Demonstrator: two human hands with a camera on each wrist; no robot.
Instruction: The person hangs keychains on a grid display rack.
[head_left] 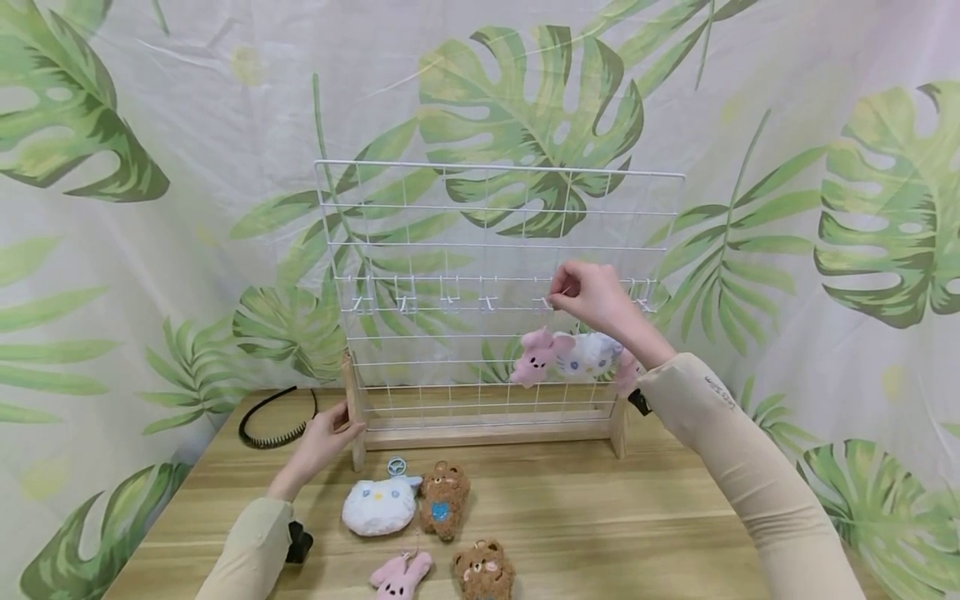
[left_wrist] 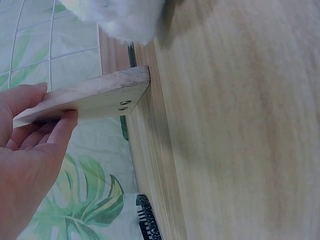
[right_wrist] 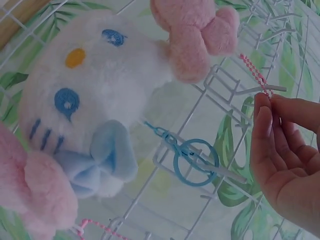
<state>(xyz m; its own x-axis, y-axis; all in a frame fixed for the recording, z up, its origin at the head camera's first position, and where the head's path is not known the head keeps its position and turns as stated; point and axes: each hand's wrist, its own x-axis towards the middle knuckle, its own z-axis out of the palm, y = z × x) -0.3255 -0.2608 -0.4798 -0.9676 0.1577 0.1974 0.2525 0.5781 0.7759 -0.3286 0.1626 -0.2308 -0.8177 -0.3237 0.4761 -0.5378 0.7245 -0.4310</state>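
Observation:
My right hand (head_left: 595,297) pinches the pink bead chain (right_wrist: 252,69) of a pink bunny plush (head_left: 534,362) between thumb and forefinger. In the right wrist view, the chain lies over a white hook (right_wrist: 272,89) at my fingertips. Beside that bunny, a white cat-head plush (right_wrist: 55,75) with a blue bow hangs from another hook by its blue ring (right_wrist: 217,165). A second pink plush (right_wrist: 35,190) hangs beyond it, partly hidden behind my right arm in the head view. My left hand (head_left: 324,437) grips the wooden side support (left_wrist: 95,92) of the white wire rack (head_left: 495,169), thumb on one face, fingers on the other.
Several bare hooks (head_left: 406,304) line the rack's left part. On the wooden table (head_left: 675,517) in front lie another white plush (head_left: 378,508), two brown bear plushes (head_left: 444,504) and a pink bunny (head_left: 401,577). A black toothed headband (head_left: 258,437) rests at the left.

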